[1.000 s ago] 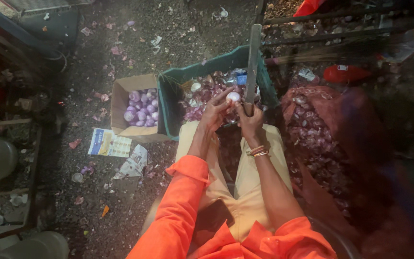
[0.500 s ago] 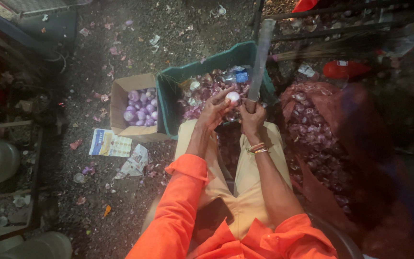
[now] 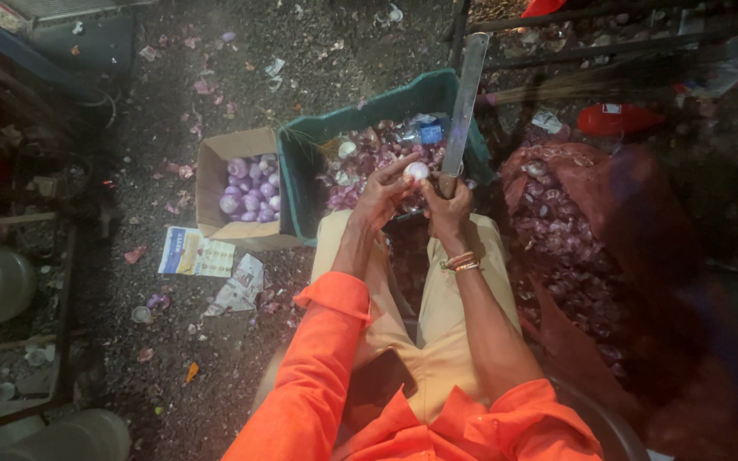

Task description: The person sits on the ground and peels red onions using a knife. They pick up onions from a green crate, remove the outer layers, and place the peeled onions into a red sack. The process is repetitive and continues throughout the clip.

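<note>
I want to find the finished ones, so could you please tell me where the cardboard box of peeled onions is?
In the head view, the cardboard box sits on the ground left of the green crate, ahead of the left hand.

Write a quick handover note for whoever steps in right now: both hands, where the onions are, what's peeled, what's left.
Left hand: holds a peeled white onion at its fingertips.
Right hand: grips the handle of a long knife, blade pointing up.
Both work over the green crate, which holds skins and scraps.
Done: peeled purple onions sit in the cardboard box to the left.
Left: the red mesh sack on the right looks full of unpeeled onions.
</note>
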